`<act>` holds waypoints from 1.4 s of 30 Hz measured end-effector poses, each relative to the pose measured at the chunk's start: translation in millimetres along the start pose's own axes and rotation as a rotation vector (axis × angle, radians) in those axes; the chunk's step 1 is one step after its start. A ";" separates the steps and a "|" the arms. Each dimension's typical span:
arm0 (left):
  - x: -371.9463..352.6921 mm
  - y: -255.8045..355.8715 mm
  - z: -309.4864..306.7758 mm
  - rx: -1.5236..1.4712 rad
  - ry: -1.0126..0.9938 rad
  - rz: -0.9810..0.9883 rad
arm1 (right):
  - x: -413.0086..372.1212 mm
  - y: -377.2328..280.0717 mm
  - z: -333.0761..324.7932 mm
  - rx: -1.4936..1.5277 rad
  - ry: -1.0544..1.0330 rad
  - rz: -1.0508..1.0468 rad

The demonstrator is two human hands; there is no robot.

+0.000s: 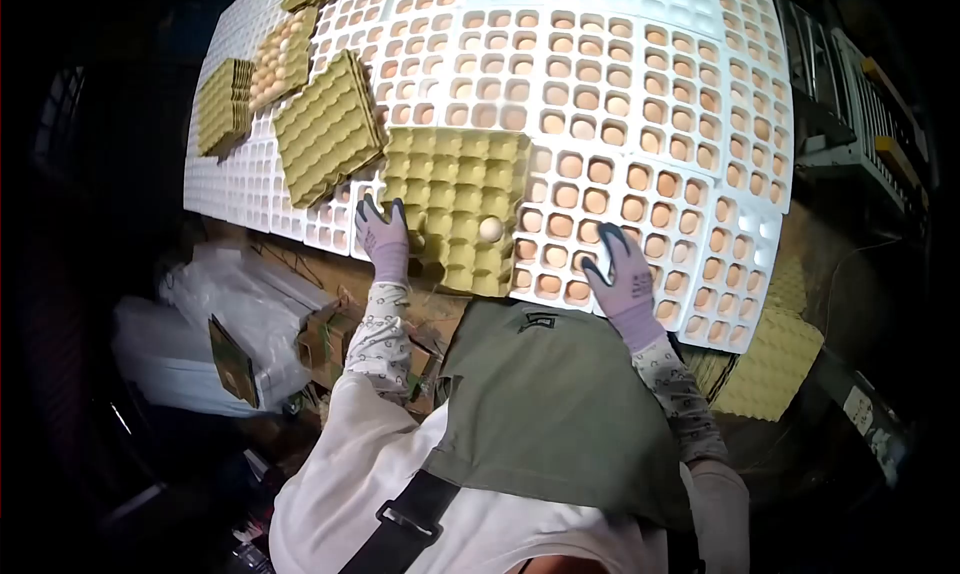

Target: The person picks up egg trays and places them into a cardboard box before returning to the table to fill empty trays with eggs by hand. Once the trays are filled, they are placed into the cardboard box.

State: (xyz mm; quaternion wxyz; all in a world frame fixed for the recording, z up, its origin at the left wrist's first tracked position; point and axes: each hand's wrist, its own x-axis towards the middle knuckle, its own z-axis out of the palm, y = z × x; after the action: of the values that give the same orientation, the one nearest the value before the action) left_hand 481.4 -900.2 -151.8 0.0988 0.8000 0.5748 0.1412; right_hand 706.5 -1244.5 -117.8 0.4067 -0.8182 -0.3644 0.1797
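Note:
A yellow pulp egg tray (455,179) lies on the white trays in front of me, with one pale egg (490,229) sitting in it. My left hand (383,242), in a purple glove with dark fingertips, is at that tray's left edge, thumb and fingers apart. A rounded pale shape beside this hand is too shaded to make out. Over the white foam trays (682,304) full of brown eggs (633,208), my right hand (627,286) has its thumb and forefinger apart. No egg shows in its grip.
Stacked yellow trays (325,129) lie to the left, near a tray filled with eggs (275,64) and another stack (222,109). More yellow trays (770,364) are below the table's right edge. Plastic wrapping (230,314) and cardboard (340,344) lie at lower left.

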 end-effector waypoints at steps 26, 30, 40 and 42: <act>255.6 -211.2 -111.9 -1.478 -0.077 -0.369 | 86.4 -185.7 109.0 0.808 0.138 0.326; 237.0 -184.1 -113.8 -1.450 0.041 -0.295 | 73.6 -187.1 124.6 0.722 0.087 0.415; 159.1 -106.8 79.0 -1.516 -0.032 -0.769 | 53.0 -173.2 166.6 0.693 0.007 0.337; 135.4 -97.7 60.0 -1.266 -0.128 -0.397 | 61.3 -191.4 166.6 0.793 -0.016 0.544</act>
State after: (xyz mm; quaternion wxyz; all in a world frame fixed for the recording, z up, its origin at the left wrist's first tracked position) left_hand 455.2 -740.3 -224.4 0.6077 0.4733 0.5102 0.3826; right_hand 563.0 -1032.6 -65.9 0.6228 -0.6643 -0.0438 0.4110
